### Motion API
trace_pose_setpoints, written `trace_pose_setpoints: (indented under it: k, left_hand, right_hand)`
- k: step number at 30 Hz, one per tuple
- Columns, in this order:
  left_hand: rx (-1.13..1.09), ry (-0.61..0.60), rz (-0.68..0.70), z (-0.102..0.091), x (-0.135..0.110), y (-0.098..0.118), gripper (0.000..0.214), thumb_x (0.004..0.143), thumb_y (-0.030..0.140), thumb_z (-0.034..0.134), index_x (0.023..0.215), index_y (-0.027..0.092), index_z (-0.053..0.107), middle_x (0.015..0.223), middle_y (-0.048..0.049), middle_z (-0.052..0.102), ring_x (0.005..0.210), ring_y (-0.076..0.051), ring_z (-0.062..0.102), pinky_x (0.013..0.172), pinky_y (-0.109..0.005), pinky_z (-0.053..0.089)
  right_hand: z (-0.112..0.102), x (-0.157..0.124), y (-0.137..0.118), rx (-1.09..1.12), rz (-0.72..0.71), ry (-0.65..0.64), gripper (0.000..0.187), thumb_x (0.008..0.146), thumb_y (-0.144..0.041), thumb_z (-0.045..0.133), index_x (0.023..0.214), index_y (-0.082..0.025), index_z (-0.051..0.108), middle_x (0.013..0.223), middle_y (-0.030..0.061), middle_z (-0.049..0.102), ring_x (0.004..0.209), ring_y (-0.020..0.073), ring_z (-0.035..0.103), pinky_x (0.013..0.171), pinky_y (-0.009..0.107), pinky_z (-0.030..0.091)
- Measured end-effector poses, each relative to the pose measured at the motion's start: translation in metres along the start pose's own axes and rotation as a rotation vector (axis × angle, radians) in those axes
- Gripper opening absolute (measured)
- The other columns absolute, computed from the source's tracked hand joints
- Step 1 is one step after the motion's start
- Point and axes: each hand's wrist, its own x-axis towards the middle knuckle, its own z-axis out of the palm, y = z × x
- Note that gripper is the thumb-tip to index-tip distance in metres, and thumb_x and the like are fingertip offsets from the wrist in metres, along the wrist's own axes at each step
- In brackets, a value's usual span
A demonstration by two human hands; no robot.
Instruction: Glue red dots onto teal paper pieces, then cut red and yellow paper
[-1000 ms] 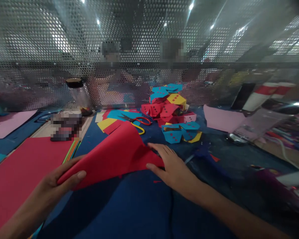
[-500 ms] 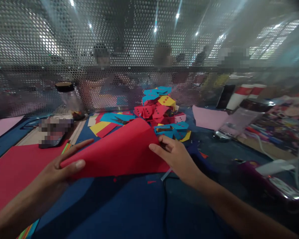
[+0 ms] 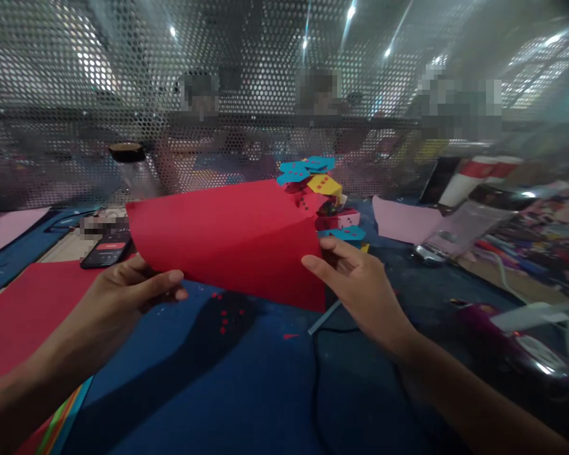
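Note:
A large sheet of red paper (image 3: 227, 240) is held up above the blue table, bent in a soft curve. My left hand (image 3: 142, 284) pinches its lower left edge between thumb and fingers. At the right edge, my right hand (image 3: 351, 272) grips the sheet, thumb in front and fingers partly behind. Behind the paper rises a pile of folded blue, yellow and red paper pieces with dark dots (image 3: 320, 183), partly hidden. Small red scraps (image 3: 224, 321) lie on the table below the sheet.
A stack of coloured paper (image 3: 33, 303) lies at the left beside a phone (image 3: 107, 246). A jar (image 3: 133, 170) stands behind. To the right are pink paper (image 3: 403, 218), a clear tumbler (image 3: 469, 221), a purple glue gun (image 3: 512, 335) and cables. Perforated metal screen (image 3: 246, 76) behind; people beyond it.
The red sheet has been raised and turned, its left end lifting most, and now covers the scissors and flat paper pieces. My left hand has shifted right and my right hand slightly right.

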Motion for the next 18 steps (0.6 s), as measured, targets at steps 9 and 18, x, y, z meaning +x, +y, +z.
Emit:
trace_pose_setpoints:
  k: [9,18]
  left_hand:
    - [0.197,0.099,0.277,0.004,-0.007,0.025,0.018,0.075,0.035,0.083,0.089,0.028,0.077,0.082,0.0025,0.076,0.075,-0.017,0.071,0.070,-0.027,0.062]
    - [0.498,-0.007,0.474,-0.019,-0.025,0.002,0.025,0.082,0.052,0.071,0.091,0.029,0.073,0.107,-0.0038,0.078,0.107,-0.029,0.072,0.089,-0.041,0.061]
  right_hand:
    - [-0.015,-0.004,-0.020,-0.114,-0.081,0.086,0.015,0.084,-0.038,0.074,0.087,-0.023,0.072,0.090,0.0034,0.070,0.083,0.0206,0.066,0.074,0.035,0.056]
    - [-0.004,-0.008,0.005,-0.086,-0.328,-0.105,0.016,0.091,-0.029,0.066,0.105,-0.025,0.071,0.111,0.0056,0.073,0.108,0.0238,0.068,0.095,0.040,0.054]
